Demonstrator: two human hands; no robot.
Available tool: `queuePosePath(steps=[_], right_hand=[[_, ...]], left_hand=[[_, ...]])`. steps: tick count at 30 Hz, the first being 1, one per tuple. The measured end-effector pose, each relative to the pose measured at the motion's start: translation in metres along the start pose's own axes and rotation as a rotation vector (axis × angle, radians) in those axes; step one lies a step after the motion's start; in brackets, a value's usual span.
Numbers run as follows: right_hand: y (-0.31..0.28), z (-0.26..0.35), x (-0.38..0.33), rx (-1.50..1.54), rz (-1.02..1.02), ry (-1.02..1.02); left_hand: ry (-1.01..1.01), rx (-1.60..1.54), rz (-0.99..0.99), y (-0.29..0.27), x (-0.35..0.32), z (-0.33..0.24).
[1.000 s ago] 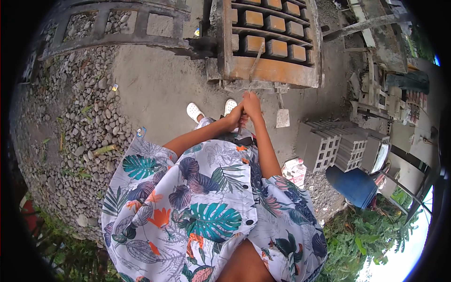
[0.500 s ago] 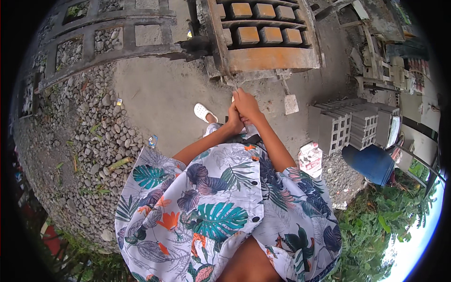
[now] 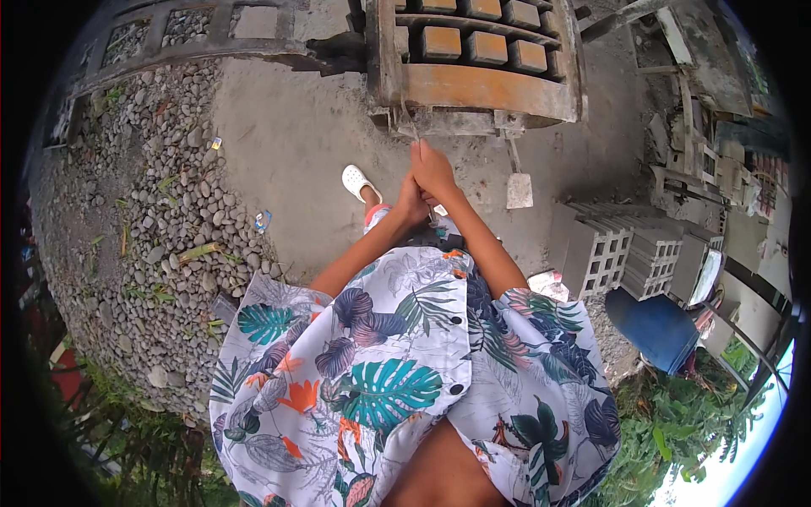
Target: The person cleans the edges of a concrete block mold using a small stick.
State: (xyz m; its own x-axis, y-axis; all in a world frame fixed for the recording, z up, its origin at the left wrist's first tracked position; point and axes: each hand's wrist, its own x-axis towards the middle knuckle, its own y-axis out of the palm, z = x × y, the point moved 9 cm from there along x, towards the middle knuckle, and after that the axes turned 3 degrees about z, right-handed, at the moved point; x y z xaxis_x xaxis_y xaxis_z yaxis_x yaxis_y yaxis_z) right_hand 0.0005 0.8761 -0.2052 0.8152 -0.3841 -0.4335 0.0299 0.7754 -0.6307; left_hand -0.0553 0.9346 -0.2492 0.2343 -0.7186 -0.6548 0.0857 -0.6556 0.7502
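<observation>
In front of my waist, both my hands are closed, one against the other. My right hand is the upper one, in a fist around a thin cord running down from the front of a metal block mould. My left hand is pressed just below and beside it, gripping the same cord; its fingers are partly covered. A short tail of the cord seems to hang beneath the hands. The mould has an orange-brown front plate and rows of square blocks inside it.
Grey hollow concrete blocks stand at right, beside a blue barrel-like thing. A pale flat-ended tool rests by the mould. Loose stones cover the left ground. My white clog is on concrete.
Both hands, still closed together, have shifted slightly up and left in view. The mould sits higher in the picture, and the white bag at right is now mostly covered by my sleeve.
</observation>
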Motion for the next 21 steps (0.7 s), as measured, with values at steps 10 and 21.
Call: queuePosePath(steps=[10,21], right_hand=[[-0.056,-0.067,0.006,0.002,-0.235,0.280],[-0.039,-0.085,0.022,0.060,-0.325,0.357]], left_hand=[[-0.247,0.261,0.000,0.027,0.052,0.033],[-0.278,0.324,0.005,0.022,0.051,0.009]])
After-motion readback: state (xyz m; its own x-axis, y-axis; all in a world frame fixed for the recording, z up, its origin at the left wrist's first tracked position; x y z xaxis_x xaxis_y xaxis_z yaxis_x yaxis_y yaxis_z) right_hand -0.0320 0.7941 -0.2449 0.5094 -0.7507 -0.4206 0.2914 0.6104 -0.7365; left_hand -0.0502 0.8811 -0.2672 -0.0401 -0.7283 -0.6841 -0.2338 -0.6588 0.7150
